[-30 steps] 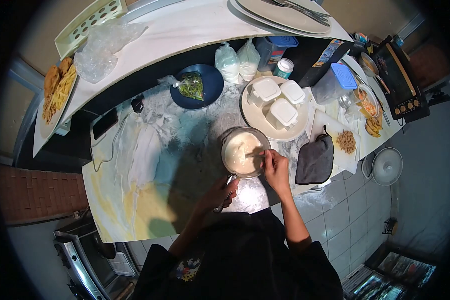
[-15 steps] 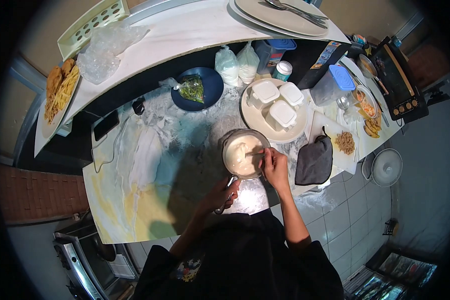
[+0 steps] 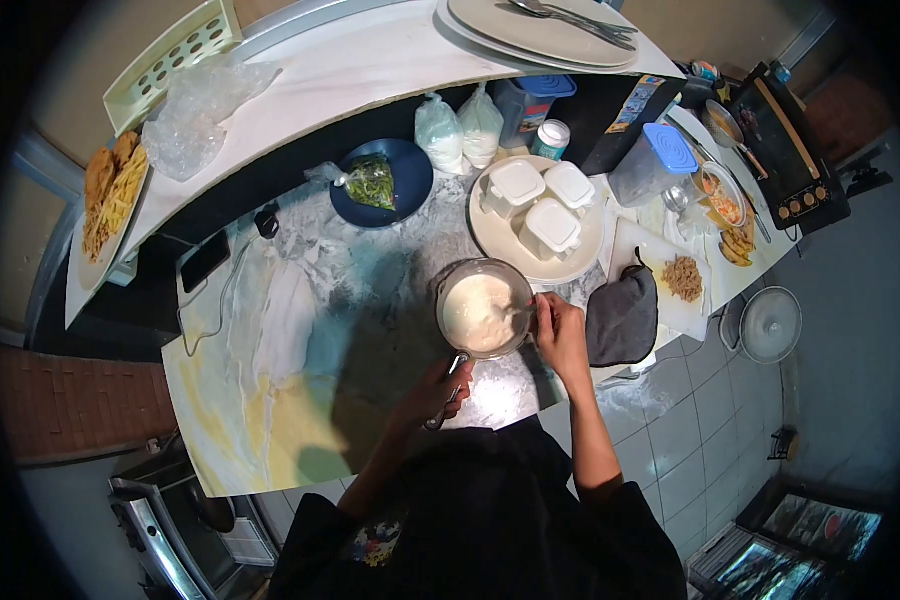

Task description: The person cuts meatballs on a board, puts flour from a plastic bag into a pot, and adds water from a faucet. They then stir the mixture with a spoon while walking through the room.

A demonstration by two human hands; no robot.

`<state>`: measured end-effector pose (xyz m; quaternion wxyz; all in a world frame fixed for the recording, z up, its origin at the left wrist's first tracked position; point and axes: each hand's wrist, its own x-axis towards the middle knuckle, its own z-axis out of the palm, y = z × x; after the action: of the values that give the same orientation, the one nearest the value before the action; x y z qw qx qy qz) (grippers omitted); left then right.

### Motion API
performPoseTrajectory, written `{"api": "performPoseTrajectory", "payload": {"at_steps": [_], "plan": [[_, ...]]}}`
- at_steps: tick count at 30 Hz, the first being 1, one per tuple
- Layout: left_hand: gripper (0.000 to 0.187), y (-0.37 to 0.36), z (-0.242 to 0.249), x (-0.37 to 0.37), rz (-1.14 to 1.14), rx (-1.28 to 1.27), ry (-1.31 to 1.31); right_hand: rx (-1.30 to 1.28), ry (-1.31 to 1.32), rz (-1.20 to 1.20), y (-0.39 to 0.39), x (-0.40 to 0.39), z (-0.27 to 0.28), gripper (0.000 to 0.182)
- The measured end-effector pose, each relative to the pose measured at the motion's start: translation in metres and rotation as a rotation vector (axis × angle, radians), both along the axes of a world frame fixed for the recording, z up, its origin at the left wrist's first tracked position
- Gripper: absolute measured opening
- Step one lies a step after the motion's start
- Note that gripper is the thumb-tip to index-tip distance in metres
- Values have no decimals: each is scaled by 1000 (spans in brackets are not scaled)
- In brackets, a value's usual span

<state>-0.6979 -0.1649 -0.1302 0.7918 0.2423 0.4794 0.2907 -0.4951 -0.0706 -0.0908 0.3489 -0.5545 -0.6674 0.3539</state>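
A saucepan (image 3: 444, 300) of creamy white mixture (image 3: 482, 308) sits near the front edge of the counter. Wrapped round its metal handle (image 3: 436, 420) is my left hand (image 3: 444, 390). At the pan's right rim, my right hand (image 3: 562, 335) is closed on a spoon-like utensil (image 3: 530, 308); its lower end is in the mixture, so its exact kind is hidden. Just right of that hand lies a dark grey cloth (image 3: 622, 318). Behind the pan, a cream plate (image 3: 500, 245) carries three white lidded containers (image 3: 551, 229).
A blue plate (image 3: 420, 185) holds bagged green vegetables (image 3: 372, 182). On the right are a cutting board (image 3: 660, 250) with shredded food (image 3: 684, 278), a blue-lidded container (image 3: 660, 165) and a bowl (image 3: 722, 193). A phone (image 3: 206, 262) with its cable lies left. A raised shelf (image 3: 340, 75) runs behind.
My right hand has shifted slightly right with the utensil, towards the pan's rim. The mixture's surface looks smoother. My left hand keeps its hold, and the whole view has shifted slightly.
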Motion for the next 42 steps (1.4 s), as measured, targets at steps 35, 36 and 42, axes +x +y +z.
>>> {"api": "performPoseTrajectory", "payload": {"at_steps": [35,36,42], "plan": [[22,-83,77,-13,-638,259,-31,118,-69,-698,-261,-33,83,16],[23,-86,79,-7,-671,254,-22,117,-66,-718,-265,-28,79,16],[26,-104,83,35,-795,314,-31,264,2,-845,-279,32,82,14]]}}
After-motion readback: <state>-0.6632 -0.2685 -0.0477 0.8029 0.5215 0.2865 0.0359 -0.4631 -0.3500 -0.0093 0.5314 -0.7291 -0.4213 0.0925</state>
